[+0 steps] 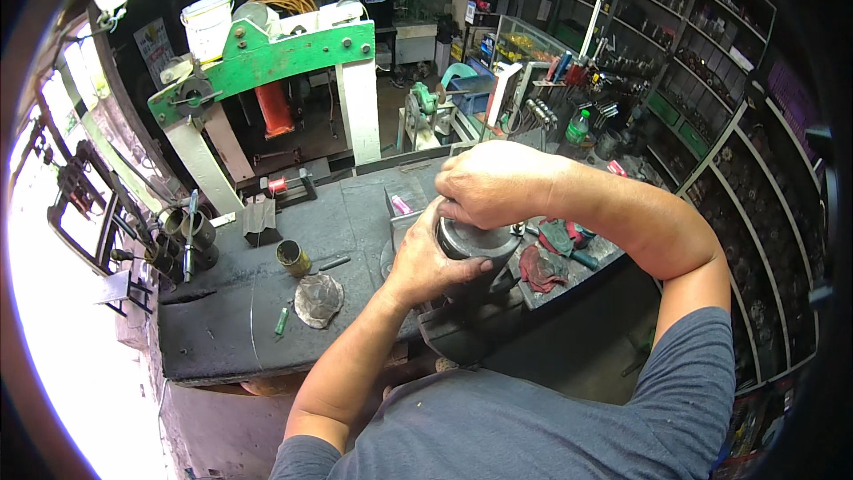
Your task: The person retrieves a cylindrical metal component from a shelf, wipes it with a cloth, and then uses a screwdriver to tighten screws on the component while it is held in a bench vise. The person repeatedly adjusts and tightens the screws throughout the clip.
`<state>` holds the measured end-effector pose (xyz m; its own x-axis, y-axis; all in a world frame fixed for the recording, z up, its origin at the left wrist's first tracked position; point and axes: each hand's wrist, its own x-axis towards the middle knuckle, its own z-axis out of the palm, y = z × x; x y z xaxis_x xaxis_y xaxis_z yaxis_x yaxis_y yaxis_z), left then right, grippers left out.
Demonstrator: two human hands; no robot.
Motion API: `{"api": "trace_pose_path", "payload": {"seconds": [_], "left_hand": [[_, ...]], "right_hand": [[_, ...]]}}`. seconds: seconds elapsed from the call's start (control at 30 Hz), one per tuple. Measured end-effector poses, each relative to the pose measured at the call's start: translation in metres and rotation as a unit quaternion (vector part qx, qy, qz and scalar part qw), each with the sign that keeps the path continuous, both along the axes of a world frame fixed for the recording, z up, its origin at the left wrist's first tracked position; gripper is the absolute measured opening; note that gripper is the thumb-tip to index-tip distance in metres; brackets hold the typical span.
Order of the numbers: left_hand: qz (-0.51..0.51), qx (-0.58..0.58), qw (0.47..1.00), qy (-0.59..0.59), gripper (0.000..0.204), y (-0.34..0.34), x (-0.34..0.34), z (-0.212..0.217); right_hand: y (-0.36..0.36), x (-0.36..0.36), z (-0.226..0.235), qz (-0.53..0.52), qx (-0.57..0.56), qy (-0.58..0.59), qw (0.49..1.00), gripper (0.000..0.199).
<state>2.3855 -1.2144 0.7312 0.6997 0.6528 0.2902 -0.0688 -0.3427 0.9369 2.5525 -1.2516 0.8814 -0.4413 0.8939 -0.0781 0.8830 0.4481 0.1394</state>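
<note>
A dark grey metal cylinder [484, 240] with a flat round top stands at the bench's right part, in front of me. My left hand [426, 258] is closed round its left side, the thumb lying along the near wall. Over the far left edge of the top, my right hand [493, 185] is curled into a fist-like grip. What its fingers hold, if anything, is hidden under the hand. A small shiny fitting [517, 229] shows at the cylinder's right edge. Red and green rags [544, 268] lie on the bench to the right.
On the dark bench [213, 338] lie a yellowish cup [292, 258], a round grey disc [318, 300], a short rod [334, 262] and a small green tube [282, 321]. A green press frame [293, 58] rises behind. A green bottle [577, 128] stands right, before parts shelves [675, 44].
</note>
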Motion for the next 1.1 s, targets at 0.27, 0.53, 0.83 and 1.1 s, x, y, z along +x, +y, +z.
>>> {"api": "trace_pose_path", "payload": {"seconds": [0.27,0.53,0.83,1.1], "left_hand": [[-0.038,-0.023,0.998,0.042,0.11,0.008,0.0,0.004],[-0.026,-0.02,0.999,0.02,0.106,0.002,0.001,0.0],[0.001,0.045,0.996,0.078,0.119,0.008,0.0,-0.008],[0.053,0.095,0.991,-0.077,0.04,0.032,0.0,0.013]], "right_hand": [[0.008,0.008,-0.009,-0.009,-0.038,-0.002,0.999,0.029],[0.006,0.015,-0.011,0.002,-0.044,0.022,0.999,0.032],[0.008,0.013,-0.011,0.04,0.026,0.017,0.999,0.036],[-0.062,0.034,0.009,-0.035,-0.021,0.059,0.997,0.019]]}}
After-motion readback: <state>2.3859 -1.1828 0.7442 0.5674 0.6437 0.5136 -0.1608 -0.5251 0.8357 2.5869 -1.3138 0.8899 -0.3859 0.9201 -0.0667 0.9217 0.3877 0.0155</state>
